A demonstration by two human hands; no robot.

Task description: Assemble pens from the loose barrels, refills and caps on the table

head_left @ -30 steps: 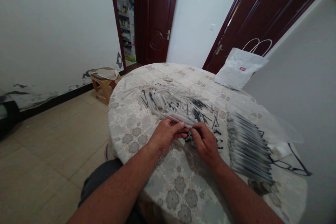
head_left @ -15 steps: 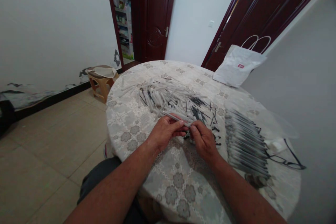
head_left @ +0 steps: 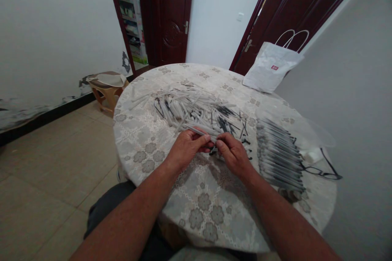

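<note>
My left hand [head_left: 186, 150] is closed around a thin whitish translucent tube [head_left: 196, 130], thumb on top, and the tube slants up to the left. Close beside it, my right hand [head_left: 234, 153] has its thumb and fingers pinched at the tube's near end. Whatever small piece may sit between those fingertips is hidden. Just beyond both hands lies a loose pile of translucent tubes [head_left: 180, 110]. Thin dark sticks [head_left: 226, 125] are heaped at its right side, and small black pieces [head_left: 248, 151] lie by my right hand.
A neat row of tubes with dark cores [head_left: 280, 153] lies on the right of the round table [head_left: 134, 140], over clear plastic. Beyond it are black-framed glasses [head_left: 326, 176]. A white paper bag [head_left: 268, 67] stands at the far right edge. A stool [head_left: 107, 91] is at the left.
The whole view has shifted, so the table and everything on it appear farther left and slightly higher. My hands stay together at the tube, with the right fingers slightly re-posed.
</note>
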